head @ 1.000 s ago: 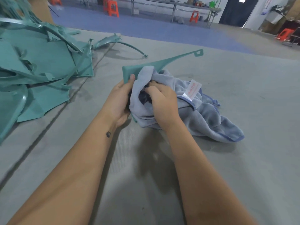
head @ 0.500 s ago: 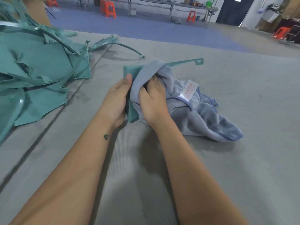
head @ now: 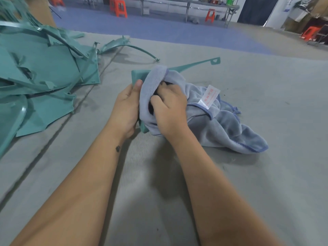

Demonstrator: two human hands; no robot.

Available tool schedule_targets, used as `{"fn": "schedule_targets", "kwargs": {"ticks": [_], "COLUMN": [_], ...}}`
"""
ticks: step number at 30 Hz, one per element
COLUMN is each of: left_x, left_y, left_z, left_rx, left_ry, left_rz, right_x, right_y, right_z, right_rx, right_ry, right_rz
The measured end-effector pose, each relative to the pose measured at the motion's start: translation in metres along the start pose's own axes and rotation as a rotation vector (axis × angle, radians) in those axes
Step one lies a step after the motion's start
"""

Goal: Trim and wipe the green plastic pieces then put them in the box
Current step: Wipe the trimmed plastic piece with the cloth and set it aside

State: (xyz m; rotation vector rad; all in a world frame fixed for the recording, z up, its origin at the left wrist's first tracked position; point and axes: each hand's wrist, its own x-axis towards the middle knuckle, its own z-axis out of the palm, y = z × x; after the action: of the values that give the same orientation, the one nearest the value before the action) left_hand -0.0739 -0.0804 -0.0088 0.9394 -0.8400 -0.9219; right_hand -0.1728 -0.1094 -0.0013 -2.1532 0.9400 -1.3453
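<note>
The left hand (head: 126, 107) holds the wide end of a green plastic piece (head: 139, 75) over the grey surface (head: 266, 174), thumb pressed on its face. The right hand (head: 169, 110) grips a blue cloth (head: 221, 121) bunched around the piece. Left of the piece lies a pile of green pieces (head: 40, 80).

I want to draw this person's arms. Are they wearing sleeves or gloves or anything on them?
No sleeves and no gloves: both forearms are bare as far as the picture shows, and the left hand and right hand are bare too. No watch, ring or bracelet shows. One small dark mark, like a tiny tattoo, sits near the left wrist.
</note>
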Motion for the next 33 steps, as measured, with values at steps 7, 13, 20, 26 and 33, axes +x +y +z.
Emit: {"fn": "schedule_targets", "kwargs": {"ticks": [7,13,20,26,33], "left_x": [-0.001,0.001,0.003,0.002,0.003], "left_y": [-0.001,0.000,-0.002,0.000,-0.003], "left_z": [0.001,0.002,-0.003,0.001,-0.002], "left_rx": [0.064,0.121,0.120,0.203,0.107], "left_ry": [-0.024,-0.032,0.011,-0.007,0.023], "left_rz": [0.050,0.063,0.069,0.099,0.034], "right_x": [0.016,0.022,0.007,0.027,0.015], "right_y": [0.022,0.011,0.006,0.019,0.014], "right_z": [-0.003,-0.001,0.001,-0.007,-0.007], "right_rx": [-0.372,-0.217,-0.010,-0.179,-0.163], "right_ry": [-0.156,-0.132,-0.040,-0.153,-0.189], "right_rz": [0.204,0.289,0.253,0.348,0.230]}}
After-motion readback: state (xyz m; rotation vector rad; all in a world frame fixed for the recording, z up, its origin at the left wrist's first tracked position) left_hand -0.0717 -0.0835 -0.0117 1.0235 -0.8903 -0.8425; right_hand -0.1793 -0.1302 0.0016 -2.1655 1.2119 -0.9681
